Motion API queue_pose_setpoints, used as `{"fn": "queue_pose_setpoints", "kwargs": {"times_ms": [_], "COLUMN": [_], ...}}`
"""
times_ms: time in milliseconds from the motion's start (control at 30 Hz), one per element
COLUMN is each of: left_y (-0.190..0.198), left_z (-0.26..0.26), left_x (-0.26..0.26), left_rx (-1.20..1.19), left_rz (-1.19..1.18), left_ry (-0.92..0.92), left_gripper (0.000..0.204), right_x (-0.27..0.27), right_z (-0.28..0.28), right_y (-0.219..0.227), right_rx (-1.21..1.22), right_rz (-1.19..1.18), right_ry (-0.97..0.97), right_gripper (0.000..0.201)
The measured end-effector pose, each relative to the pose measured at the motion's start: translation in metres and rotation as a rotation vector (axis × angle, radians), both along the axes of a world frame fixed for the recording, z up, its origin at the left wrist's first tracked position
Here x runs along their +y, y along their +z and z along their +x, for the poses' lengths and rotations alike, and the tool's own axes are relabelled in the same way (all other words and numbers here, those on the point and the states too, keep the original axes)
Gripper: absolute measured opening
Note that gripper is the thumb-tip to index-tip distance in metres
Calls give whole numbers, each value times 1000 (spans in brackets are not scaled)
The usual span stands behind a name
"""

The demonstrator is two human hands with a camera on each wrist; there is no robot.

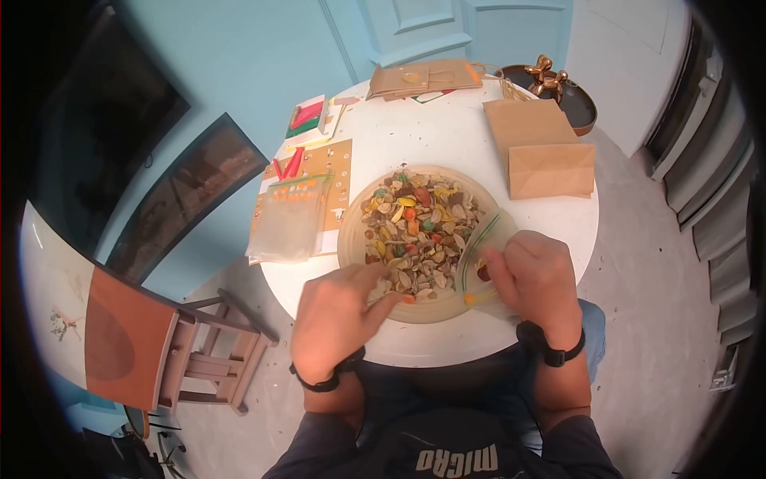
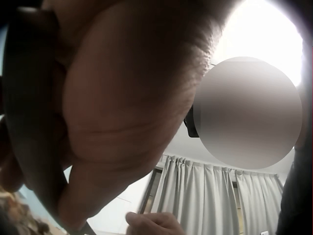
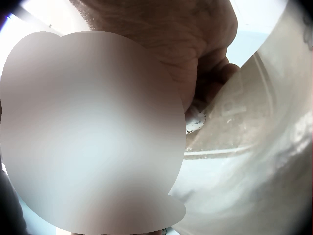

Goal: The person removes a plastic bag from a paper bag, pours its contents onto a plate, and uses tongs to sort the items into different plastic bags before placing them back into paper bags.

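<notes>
While dried petals [image 1: 423, 267] lie heaped in the round tray [image 1: 346, 239], the right hand [image 1: 540, 279] grips a zip bag [image 1: 500, 231]

Both sit on the white counter [image 1: 399, 132]. Curled fingers hold the bag beside the heap; keeping its mouth wide and low should limit spills. The left hand [image 1: 331, 315] has thumb and fingers parted at the near edge; whether 1 petal is touched, I cannot tell.

I sit at a round white table [image 1: 399, 132] on a smooth grey floor [image 1: 638, 319]. Ahead of me rises a pale blue wall [image 1: 231, 48] with raised moulding, meeting a white wall [image 1: 626, 68] on my right, then grey curtains [image 1: 722, 168]. To my left are two dark panels and a brown wooden chair [image 1: 211, 366]. My left wrist view catches bright white light [image 2: 261, 34] overhead.
</notes>
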State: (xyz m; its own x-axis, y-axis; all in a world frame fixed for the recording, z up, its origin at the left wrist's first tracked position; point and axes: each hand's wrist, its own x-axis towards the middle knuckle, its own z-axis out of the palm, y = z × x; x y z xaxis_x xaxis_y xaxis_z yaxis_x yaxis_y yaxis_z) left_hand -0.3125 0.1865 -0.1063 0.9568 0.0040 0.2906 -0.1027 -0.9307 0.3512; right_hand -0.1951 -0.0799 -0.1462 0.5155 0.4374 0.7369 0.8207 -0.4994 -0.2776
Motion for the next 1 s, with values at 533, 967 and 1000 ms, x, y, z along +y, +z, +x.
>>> {"fn": "queue_pose_setpoints", "kwargs": {"times_ms": [533,967,1000], "left_y": [-24,-23,-23], "left_z": [6,7,6], "left_x": [43,45,46], "left_rx": [306,240,240], "left_rz": [119,99,95], "left_ry": [154,218,227], "left_gripper": [31,22,21], "right_x": [10,8,7], "right_z": [1,0,0], "right_y": [-4,-3,-3], "right_rx": [15,21,19], "right_rz": [-3,-2,-1], "right_ry": [11,4,4], "right_gripper": [37,38,38]}}
